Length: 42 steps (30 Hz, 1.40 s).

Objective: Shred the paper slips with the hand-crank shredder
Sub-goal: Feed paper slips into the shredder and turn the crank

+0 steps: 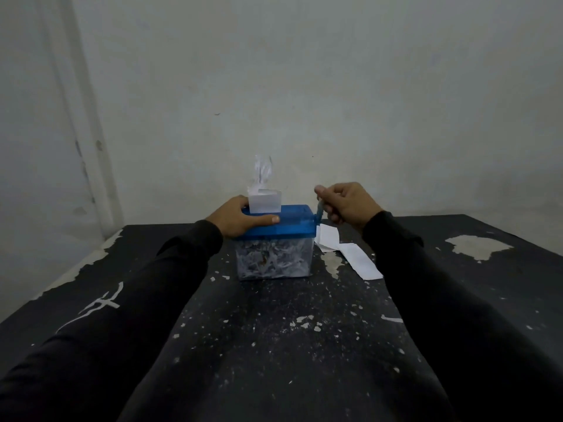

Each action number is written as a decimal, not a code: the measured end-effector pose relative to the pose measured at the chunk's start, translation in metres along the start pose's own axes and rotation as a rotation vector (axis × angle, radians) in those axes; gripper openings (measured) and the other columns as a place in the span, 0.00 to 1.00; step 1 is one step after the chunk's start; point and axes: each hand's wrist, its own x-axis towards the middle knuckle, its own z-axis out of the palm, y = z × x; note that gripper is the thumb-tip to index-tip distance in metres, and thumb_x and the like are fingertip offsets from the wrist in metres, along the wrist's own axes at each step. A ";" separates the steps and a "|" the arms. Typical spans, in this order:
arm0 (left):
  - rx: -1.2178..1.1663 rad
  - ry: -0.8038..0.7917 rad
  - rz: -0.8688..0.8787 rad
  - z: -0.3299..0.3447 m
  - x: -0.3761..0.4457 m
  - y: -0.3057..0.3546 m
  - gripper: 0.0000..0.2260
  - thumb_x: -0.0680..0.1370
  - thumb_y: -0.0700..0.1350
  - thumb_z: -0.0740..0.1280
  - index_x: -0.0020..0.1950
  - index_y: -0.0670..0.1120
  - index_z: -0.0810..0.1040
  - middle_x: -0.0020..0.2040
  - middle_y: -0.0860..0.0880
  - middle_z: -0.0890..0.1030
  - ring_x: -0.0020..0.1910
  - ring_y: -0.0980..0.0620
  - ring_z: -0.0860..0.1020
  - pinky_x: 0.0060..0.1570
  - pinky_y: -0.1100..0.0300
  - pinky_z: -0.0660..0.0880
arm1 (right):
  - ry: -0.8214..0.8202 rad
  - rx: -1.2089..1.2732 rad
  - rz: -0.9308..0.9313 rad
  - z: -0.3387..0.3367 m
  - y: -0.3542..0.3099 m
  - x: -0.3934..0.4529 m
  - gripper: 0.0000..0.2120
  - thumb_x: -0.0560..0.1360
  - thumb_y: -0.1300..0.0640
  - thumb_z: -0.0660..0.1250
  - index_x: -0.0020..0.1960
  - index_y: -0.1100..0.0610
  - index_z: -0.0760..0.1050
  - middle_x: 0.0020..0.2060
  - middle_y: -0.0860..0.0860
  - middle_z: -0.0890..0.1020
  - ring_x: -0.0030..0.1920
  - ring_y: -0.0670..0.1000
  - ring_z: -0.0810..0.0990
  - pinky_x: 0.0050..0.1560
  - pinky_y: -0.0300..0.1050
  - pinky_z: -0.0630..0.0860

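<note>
Head view shows the left hand (240, 216) gripping the blue lid of the shredder (274, 242) on the black table (274, 330), a paper slip (264, 201) upright in its slot, while the right hand (344, 202) curls around the crank (319, 210), with loose slips (350, 251) lying just beside.

Blue crank handle (319, 211) mostly hidden inside right hand (344, 205). White folded paper slip (264, 203) lower end hidden in blue shredder lid (292, 223); upper end motion-blurred.
</note>
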 end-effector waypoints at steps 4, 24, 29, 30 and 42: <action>0.001 0.017 0.010 0.001 -0.003 0.000 0.18 0.72 0.57 0.77 0.58 0.52 0.81 0.55 0.50 0.84 0.51 0.57 0.81 0.58 0.56 0.77 | 0.101 0.066 0.080 0.011 0.009 0.038 0.17 0.78 0.43 0.70 0.45 0.57 0.72 0.27 0.51 0.72 0.23 0.48 0.67 0.24 0.38 0.66; 0.027 0.023 -0.061 0.000 -0.006 0.012 0.16 0.73 0.52 0.78 0.37 0.46 0.75 0.26 0.58 0.76 0.25 0.65 0.74 0.30 0.72 0.67 | 0.360 -0.029 0.211 0.051 0.073 -0.050 0.17 0.82 0.50 0.59 0.37 0.56 0.72 0.33 0.54 0.74 0.30 0.49 0.65 0.33 0.45 0.63; 0.068 0.008 -0.047 -0.001 -0.004 0.010 0.17 0.70 0.57 0.79 0.45 0.47 0.78 0.42 0.47 0.81 0.39 0.54 0.79 0.39 0.61 0.75 | 0.243 0.201 0.059 0.040 0.033 -0.056 0.16 0.83 0.53 0.56 0.38 0.54 0.71 0.26 0.44 0.67 0.28 0.46 0.61 0.26 0.39 0.61; 0.073 0.015 -0.038 -0.002 -0.005 0.010 0.17 0.70 0.56 0.79 0.46 0.47 0.78 0.43 0.47 0.81 0.39 0.53 0.78 0.38 0.61 0.74 | 0.204 0.181 0.027 0.035 0.024 -0.051 0.17 0.84 0.51 0.56 0.39 0.54 0.72 0.24 0.42 0.68 0.27 0.45 0.61 0.25 0.38 0.61; 0.078 0.025 0.015 -0.001 -0.003 -0.004 0.48 0.58 0.77 0.75 0.55 0.35 0.80 0.50 0.32 0.80 0.48 0.34 0.80 0.43 0.51 0.70 | 0.370 -0.007 0.041 0.033 0.049 0.063 0.16 0.79 0.45 0.68 0.41 0.56 0.75 0.36 0.55 0.80 0.36 0.55 0.77 0.36 0.49 0.76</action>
